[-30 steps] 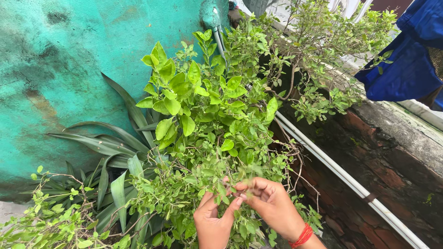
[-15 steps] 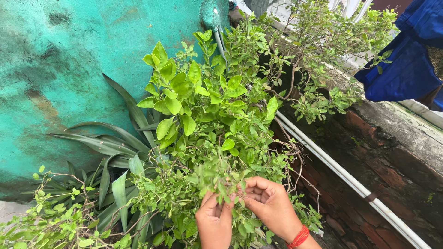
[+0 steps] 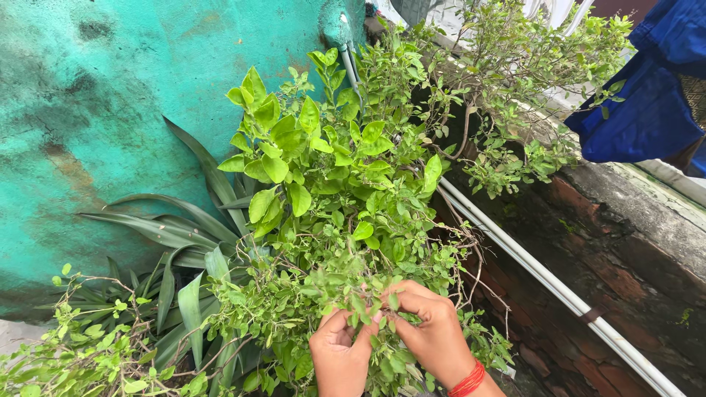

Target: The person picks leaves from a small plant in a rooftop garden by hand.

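Two hands: both low in the frame, fingertips meeting on one small-leaved sprig
Left hand: fingers pinched up onto the sprig from below; back of the hand faces the camera
Right hand: fingers curled inward, tips closing on the same sprig from the right; red thread at the wrist
Grip state: both look like a light pinch on leaves and thin stem, not a fist; the exact contact is hidden by foliage
Sprig position: directly between the two sets of fingertips, touching both, at the near lower edge of the small-leaved bush
Sprig axis: stem seems to run up and away from the hands into the bush; cannot tell its full line through the leaves
Nearer hand: about equal; the left comes from under, the right from the side and slightly above
Just beyond: brighter large-leaved shrub, above and behind the pinched sprig
Left of that: long strap-leaved plant against the teal wall
Right side: white pipe slanting along the brick ledge, well apart from the hands
Far right top: blue cloth hanging, clear of the plants
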